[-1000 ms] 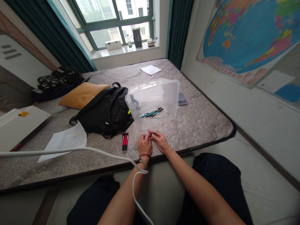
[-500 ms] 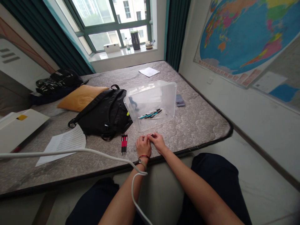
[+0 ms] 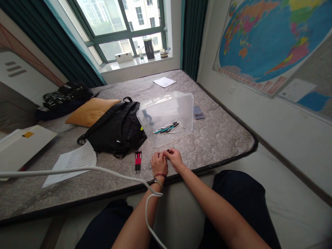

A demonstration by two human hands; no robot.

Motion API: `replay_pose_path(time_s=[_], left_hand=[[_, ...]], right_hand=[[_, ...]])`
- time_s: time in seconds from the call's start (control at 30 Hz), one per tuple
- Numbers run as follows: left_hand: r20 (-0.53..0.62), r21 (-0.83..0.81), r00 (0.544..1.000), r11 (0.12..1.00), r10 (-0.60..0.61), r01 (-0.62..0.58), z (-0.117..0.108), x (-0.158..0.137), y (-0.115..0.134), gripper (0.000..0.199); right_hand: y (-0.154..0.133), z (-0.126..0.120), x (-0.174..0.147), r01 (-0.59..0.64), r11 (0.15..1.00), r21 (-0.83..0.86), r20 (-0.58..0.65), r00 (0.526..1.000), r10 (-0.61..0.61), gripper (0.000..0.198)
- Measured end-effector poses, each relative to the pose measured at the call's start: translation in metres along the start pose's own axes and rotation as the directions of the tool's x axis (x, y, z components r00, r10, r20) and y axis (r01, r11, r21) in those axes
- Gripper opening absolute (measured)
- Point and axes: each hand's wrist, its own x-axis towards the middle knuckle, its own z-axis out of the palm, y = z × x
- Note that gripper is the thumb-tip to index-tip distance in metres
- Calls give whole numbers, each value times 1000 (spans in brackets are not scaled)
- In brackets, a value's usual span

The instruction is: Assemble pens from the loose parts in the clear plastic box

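Note:
My left hand (image 3: 158, 162) rests at the mattress's front edge, fingers curled and touching my right hand (image 3: 174, 159). Between the thumb and fingertips of the right hand a small dark piece (image 3: 168, 150) shows; it looks like part of a pen, but most of it is covered. What the left fingers hold is hidden. Left of my hands, several red-and-black pens (image 3: 138, 162) lie side by side, tips toward me. Just beyond the hands a clear plastic box (image 3: 185, 114) lies on its side, with blue and black pen parts (image 3: 167, 128) inside.
A black backpack (image 3: 116, 131) lies left of the box, near an orange pillow (image 3: 90, 112) and a printed sheet (image 3: 70, 164). A white cable (image 3: 109, 169) crosses in front of my left forearm. Further back on the mattress (image 3: 220, 138) is a white paper (image 3: 164, 82).
The whole view has shifted slightly. My hands stay together in the same place with the small dark piece between the right fingers; the pens and box have not moved.

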Motion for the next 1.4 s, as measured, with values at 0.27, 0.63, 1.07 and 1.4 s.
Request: replay_pose_path(time_s=[0.27, 0.63, 1.07, 1.4], left_hand=[[-1, 35, 1000, 999, -2, 2, 0, 0, -1, 23], [-36, 74, 999, 997, 2, 1, 1, 2, 2, 22], [-60, 13, 998, 1000, -2, 3, 3, 3, 0, 21], [-33, 4, 999, 1000, 6, -6, 0, 4, 0, 20]], right_hand=[[-17, -8, 3, 9, 996, -85, 223, 975, 10, 42], [-103, -73, 106, 245, 238, -940, 198, 959, -205, 15], [-109, -66, 163, 118, -90, -989, 123, 991, -48, 30], [-86, -96, 104, 183, 678, -712, 50, 976, -210, 22]])
